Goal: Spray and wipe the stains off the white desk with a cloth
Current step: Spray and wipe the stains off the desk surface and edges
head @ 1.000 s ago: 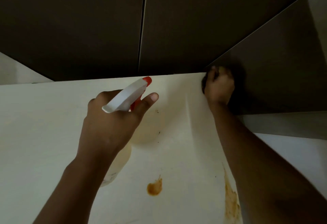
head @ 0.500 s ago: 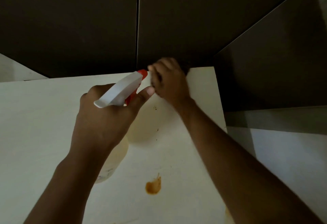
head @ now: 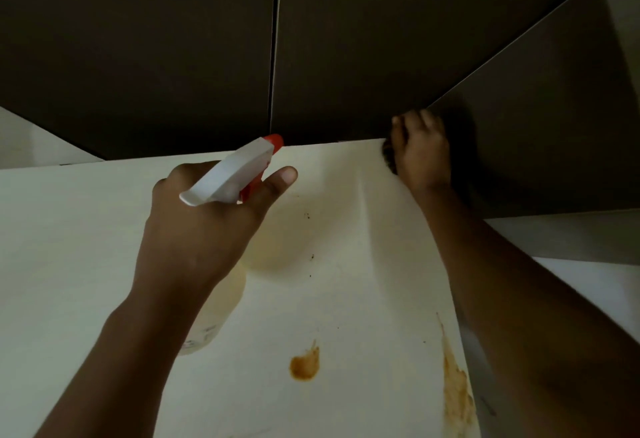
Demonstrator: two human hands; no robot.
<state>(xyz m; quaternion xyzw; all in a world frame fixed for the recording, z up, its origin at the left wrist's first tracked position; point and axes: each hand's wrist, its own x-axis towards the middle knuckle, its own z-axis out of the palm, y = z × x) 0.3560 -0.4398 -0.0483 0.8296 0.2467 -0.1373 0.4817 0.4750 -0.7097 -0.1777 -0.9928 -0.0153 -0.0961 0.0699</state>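
My left hand [head: 201, 230] grips a spray bottle [head: 228, 174] with a white head and red nozzle, held above the middle of the white desk [head: 69, 247]. The bottle's pale body [head: 214, 316] hangs below my wrist. My right hand [head: 420, 157] presses a dark cloth [head: 388, 157] at the desk's far right corner; most of the cloth is hidden under the hand. A brown blot [head: 304, 365] lies near the front centre. A long brown smear [head: 457, 385] runs along the right edge. Small dark specks [head: 311, 257] dot the middle.
Dark wall panels [head: 138, 57] rise directly behind the desk, and another dark panel [head: 554, 126] closes the right side. A pale surface [head: 595, 285] lies lower, beyond the desk's right edge.
My right hand with the cloth swept from the far right corner in to the bottle's nozzle, then back out to the corner. My left hand and the bottle stayed nearly still.
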